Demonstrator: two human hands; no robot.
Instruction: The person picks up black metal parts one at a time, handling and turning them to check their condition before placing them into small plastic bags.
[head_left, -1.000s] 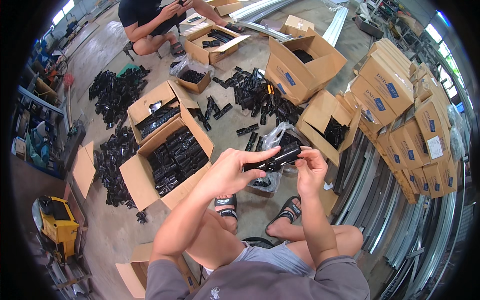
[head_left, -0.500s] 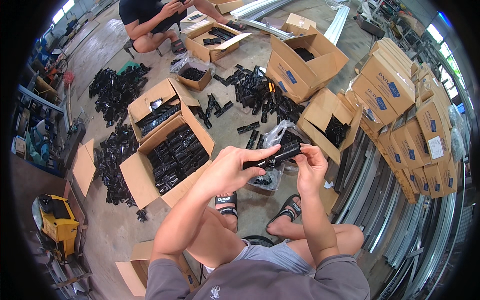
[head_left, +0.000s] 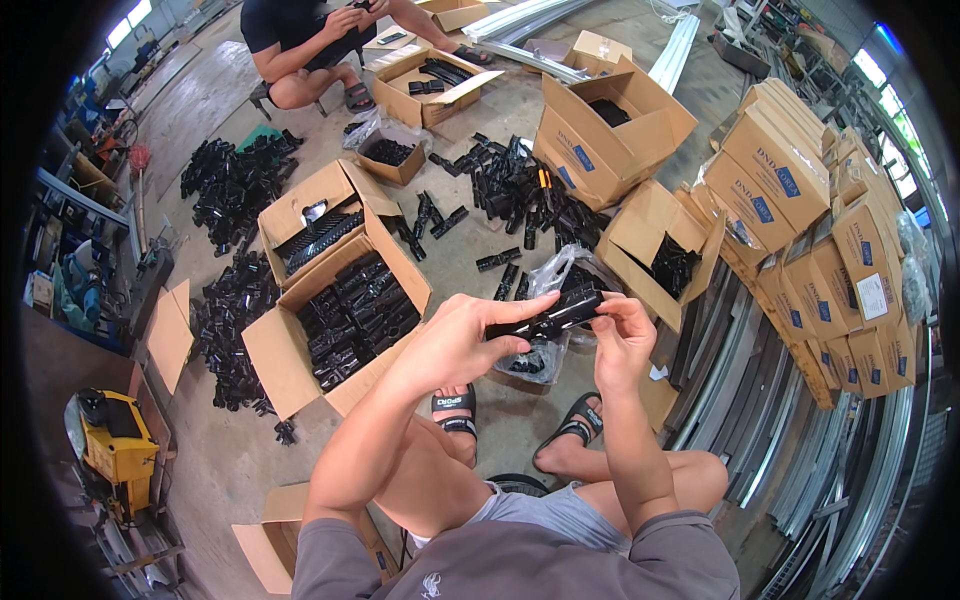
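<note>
- While the left hand (head_left: pixel 462 337) grasps one end of a black, glossy, tubular plastic piece (head_left: pixel 562 318) between thumb and forefinger, the right hand (head_left: pixel 624 343) holds its other end with thumb and fingertips.
- That piece lies aslant in the air between the two hands, above a clear, crumpled plastic bag (head_left: pixel 545 275).
- Judging by the grip, the step in hand is working or checking the right end; the next move seems to call for a steady left hand and small finger movements from the right.
- Count: one held piece, though whether it is one part or two joined I cannot tell.
- Left of the left hand stand two open-topped brown cardboard cartons, a nearer (head_left: pixel 278 365) and a farther (head_left: pixel 375 190), both holding black parts.
- Beyond the right hand stand two more, one larger (head_left: pixel 585 120), one smaller (head_left: pixel 630 270).
- Loose black parts (head_left: pixel 240 180) heaped beyond the left hand are too tangled to count.
- One seated co-worker (head_left: pixel 285 45) is well beyond both hands.
</note>
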